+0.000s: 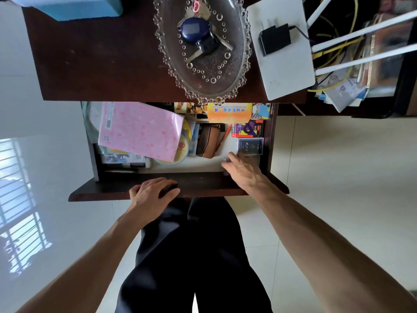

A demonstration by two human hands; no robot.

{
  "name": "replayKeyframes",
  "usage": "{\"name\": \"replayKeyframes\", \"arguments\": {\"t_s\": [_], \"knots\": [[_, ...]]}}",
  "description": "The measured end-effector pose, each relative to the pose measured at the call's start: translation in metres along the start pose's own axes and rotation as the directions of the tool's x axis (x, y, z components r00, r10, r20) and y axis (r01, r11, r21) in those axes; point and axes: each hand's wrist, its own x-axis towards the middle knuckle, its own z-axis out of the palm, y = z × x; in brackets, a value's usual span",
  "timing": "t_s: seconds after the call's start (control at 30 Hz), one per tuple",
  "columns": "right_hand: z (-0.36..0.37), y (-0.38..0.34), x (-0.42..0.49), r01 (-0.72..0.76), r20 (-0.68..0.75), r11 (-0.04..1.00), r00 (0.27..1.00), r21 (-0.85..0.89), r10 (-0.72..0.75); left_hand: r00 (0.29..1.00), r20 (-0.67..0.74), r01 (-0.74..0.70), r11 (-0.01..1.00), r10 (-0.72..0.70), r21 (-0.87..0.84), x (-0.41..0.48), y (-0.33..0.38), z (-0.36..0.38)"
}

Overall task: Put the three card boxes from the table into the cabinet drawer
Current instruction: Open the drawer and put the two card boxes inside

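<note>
Open drawer [269, 141]: dark card box [250, 146] just beyond right hand [241, 170] fingers [232, 156] (loosely spread, empty); left hand [153, 190] grips front.

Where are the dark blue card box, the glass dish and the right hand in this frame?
dark blue card box [250, 146]: head view, middle of its top face.
glass dish [234, 71]: head view, bare right side of the dish.
right hand [242, 169]: head view, back of the hand.

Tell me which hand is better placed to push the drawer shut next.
Probably the left hand: it already rests on the drawer front. The right hand reaches inside the drawer, near the dark blue card box, and must come out first.
</note>
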Motion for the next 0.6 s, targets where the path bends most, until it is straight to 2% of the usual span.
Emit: {"name": "replayKeyframes", "arguments": {"t_s": [0.1,0.23,0.4,0.5,0.6], "knots": [[0.0032,-0.0013,-0.0009,-0.02,0.026,0.999,0.999,0.033,0.019,1.0,-0.005,-0.008,1.0,0.008,-0.008,0.0004,-0.0013,0.0017],[0.0008,0.0016,-0.0001,-0.146,0.039,0.989,0.989,-0.011,0.146,0.999,0.005,-0.032,1.0,0.032,-0.002,-0.0006,-0.0052,0.0019],[-0.0033,0.0028,0.0002,-0.15,0.102,0.982,0.981,-0.117,0.163,1.0,-0.002,-0.022,1.0,0.022,-0.019,0.0005,-0.0057,0.0028],[-0.001,0.0013,-0.0004,-0.236,-0.052,0.972,0.97,0.017,0.236,1.0,-0.006,-0.017,1.0,0.017,-0.023,0.001,-0.0058,0.0035],[0.0017,-0.0012,-0.0016,-0.356,-0.141,0.893,0.904,0.276,0.404,1.0,-0.007,-0.017,1.0,0.017,-0.018,0.0015,-0.0055,0.0041]]}}
